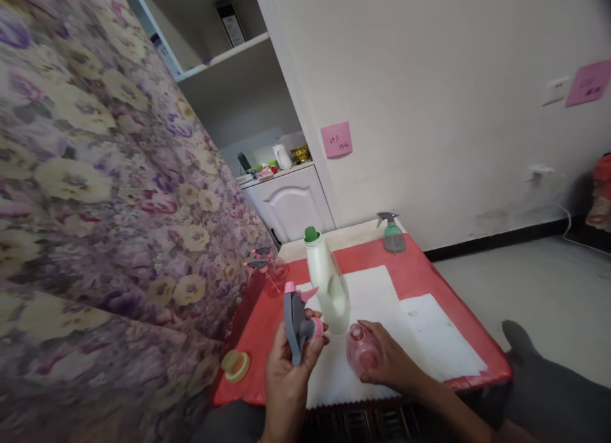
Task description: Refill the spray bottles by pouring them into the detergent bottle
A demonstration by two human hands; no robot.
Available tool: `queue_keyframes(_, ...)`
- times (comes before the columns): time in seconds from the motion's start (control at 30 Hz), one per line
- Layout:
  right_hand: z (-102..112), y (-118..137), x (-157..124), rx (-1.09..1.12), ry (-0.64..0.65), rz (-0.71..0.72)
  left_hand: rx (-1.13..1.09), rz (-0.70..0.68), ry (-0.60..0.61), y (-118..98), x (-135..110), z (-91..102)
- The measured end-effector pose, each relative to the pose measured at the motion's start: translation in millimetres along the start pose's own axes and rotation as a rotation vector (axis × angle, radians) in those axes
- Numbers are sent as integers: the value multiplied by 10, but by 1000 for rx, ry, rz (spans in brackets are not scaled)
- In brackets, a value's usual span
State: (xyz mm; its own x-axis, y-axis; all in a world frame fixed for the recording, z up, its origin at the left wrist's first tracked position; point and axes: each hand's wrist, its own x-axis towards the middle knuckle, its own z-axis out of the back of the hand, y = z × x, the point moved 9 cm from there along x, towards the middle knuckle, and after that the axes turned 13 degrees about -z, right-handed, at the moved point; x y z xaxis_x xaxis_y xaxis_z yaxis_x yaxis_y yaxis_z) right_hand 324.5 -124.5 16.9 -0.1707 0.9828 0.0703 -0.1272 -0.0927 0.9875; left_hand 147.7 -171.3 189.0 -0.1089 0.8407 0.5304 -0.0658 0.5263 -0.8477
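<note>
l. hand (290, 376) closed on grey-pink spray head (294, 325), r. hand (390, 361) curled round pink btl. (361, 352) w/ uncapped neck, both near pale jug (324, 274), which stands on red-covered worktop (424, 271)

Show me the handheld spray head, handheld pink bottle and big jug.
Spray head (294, 319): head view, on its gray body.
Pink bottle (358, 356): head view, on its side.
Jug (323, 279): head view, on its pale body.

Head-worn view, forward-down, close over left hand (290, 374) and right hand (390, 361).
</note>
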Motion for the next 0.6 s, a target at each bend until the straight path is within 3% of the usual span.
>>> queue_keyframes(0.27,-10,-95,-9,3,6,-65,151,-37,-95,-122,118,262)
queue_keyframes(0.4,-27,-150,-22,2,21,-107,435,-231,27,-75,238,373)
queue_keyframes(0.5,-42,-186,-33,-17,22,-150,662,-359,195,175,242,407)
queue_keyframes(0.6,-35,-183,-54,-57,-14,-157,872,-383,322,558,186,463)
